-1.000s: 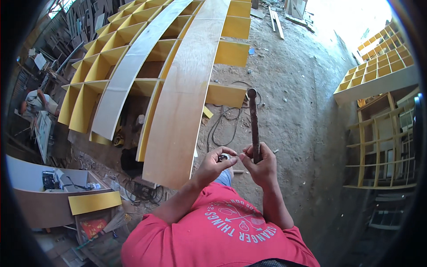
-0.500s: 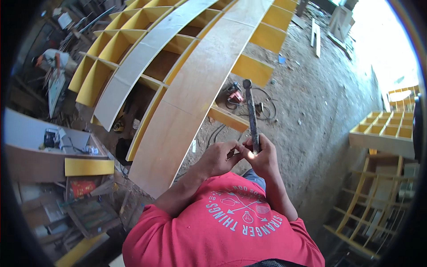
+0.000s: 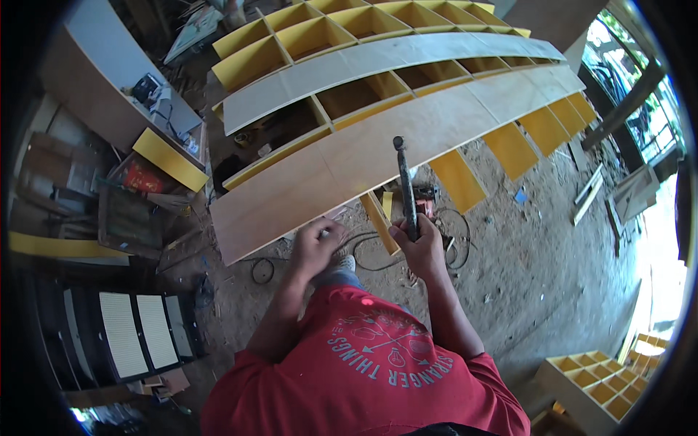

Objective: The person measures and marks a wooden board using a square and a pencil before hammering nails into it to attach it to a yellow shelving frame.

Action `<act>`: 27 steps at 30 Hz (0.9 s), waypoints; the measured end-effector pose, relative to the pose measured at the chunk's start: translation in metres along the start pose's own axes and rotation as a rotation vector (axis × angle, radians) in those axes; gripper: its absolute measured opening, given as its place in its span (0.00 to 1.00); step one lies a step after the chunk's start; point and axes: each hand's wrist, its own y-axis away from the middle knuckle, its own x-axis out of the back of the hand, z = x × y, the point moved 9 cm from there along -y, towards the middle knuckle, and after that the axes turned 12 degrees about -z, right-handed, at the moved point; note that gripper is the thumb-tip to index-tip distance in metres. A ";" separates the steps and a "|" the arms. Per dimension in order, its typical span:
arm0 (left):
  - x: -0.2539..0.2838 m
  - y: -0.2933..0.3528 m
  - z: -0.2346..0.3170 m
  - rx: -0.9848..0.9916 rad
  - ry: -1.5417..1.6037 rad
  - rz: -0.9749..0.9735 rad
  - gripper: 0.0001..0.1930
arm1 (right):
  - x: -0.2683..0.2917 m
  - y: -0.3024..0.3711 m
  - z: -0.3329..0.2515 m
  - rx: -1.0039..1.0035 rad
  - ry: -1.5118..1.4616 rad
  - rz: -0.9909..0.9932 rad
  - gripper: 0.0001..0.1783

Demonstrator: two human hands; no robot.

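Note:
My right hand (image 3: 423, 245) is wrapped round the handle of a hammer (image 3: 406, 190), dark and worn, which stands up from the fist with its head at the top. To the left, my left hand (image 3: 314, 247) is curled with the fingers pressed together; anything small inside them is too hidden to name. It is close to the front edge of a long pale plywood strip (image 3: 342, 166), part of a large curved frame. A short yellow board (image 3: 379, 221) juts from under that edge, between my two hands.
Yellow compartments (image 3: 313, 36) and a second pale strip (image 3: 378, 64) lie beyond. A red power tool (image 3: 425, 206) and a looped cable (image 3: 465, 236) rest on the dirt floor. At left stands a cabinet (image 3: 94, 94); a yellow grid frame (image 3: 592, 381) sits at lower right.
My hands have come apart; the left one is now near the plywood edge, while the right still holds the hammer upright. The view has turned left, bringing the plywood strip across in front.

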 end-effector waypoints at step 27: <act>0.254 0.034 -0.220 0.390 0.163 0.856 0.17 | 0.053 -0.166 0.069 -0.120 0.047 0.513 0.13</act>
